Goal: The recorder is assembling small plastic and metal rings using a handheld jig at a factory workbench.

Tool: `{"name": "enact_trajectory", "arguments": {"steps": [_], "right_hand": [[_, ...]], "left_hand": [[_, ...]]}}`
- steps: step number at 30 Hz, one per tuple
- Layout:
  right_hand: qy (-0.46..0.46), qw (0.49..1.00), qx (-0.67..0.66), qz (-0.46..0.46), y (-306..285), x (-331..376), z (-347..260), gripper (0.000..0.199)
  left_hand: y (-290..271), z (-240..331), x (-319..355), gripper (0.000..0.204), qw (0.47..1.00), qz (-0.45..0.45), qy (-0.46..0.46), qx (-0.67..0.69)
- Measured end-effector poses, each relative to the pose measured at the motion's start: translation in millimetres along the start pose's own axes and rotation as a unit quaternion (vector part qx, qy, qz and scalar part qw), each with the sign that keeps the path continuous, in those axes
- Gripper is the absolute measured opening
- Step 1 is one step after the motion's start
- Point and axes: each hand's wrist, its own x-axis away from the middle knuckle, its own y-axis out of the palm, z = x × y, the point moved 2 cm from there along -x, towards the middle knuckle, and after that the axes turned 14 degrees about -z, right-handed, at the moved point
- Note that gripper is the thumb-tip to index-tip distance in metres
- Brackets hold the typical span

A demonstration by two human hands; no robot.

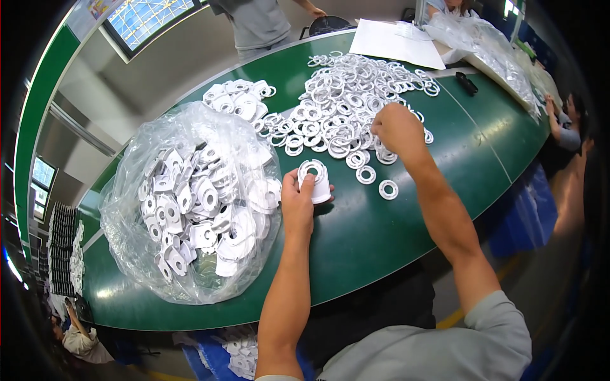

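My left hand grips a white plastic plate with one rounded end and a round hole in it. The thumb lies across the front of the plate, close to the hole. Over the right side of a heap of white plastic rings, my right hand is closed, its fingertips curled down among the rings. Whatever those fingertips pinch is hidden. Two loose rings, the nearer one a flat white ring, lie on the green table between my hands.
A large clear plastic bag full of similar white plates stands to the left. More white plates are piled behind it. White sheets, a small black object and clear plastic wrapping lie at the far right. Other people are around the table.
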Motion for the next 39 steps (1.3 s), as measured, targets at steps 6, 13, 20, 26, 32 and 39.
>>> {"name": "enact_trajectory", "arguments": {"steps": [6,13,20,26,32,39], "right_hand": [[-0.004,0.998,0.003,-0.057,-1.0,-3.5,7.7,0.014],[-0.106,0.804,-0.557,-0.178,12.4,19.8,-14.4,0.021],[-0.097,0.686,-0.690,-0.211,49.2,34.8,-24.2,0.018],[-0.042,0.710,-0.666,-0.227,59.4,39.2,-28.1,0.028],[-0.070,0.721,-0.659,-0.202,72.0,38.8,-26.7,0.019],[-0.056,0.750,-0.626,-0.204,67.0,40.7,-27.5,0.021]], "left_hand": [[3.0,-1.7,-1.3,0.030,1.000,-0.012,-0.009,0.003],[4.4,3.3,2.6,0.030,0.998,-0.048,-0.013,0.045],[6.7,0.5,-2.6,0.027,0.995,-0.050,-0.025,0.078],[8.2,-2.1,-0.4,0.026,0.997,-0.061,-0.019,0.052],[7.3,-6.6,-1.1,0.029,0.997,-0.062,-0.006,0.055],[3.6,-7.8,-1.2,0.040,0.996,-0.081,-0.017,0.034]]}}
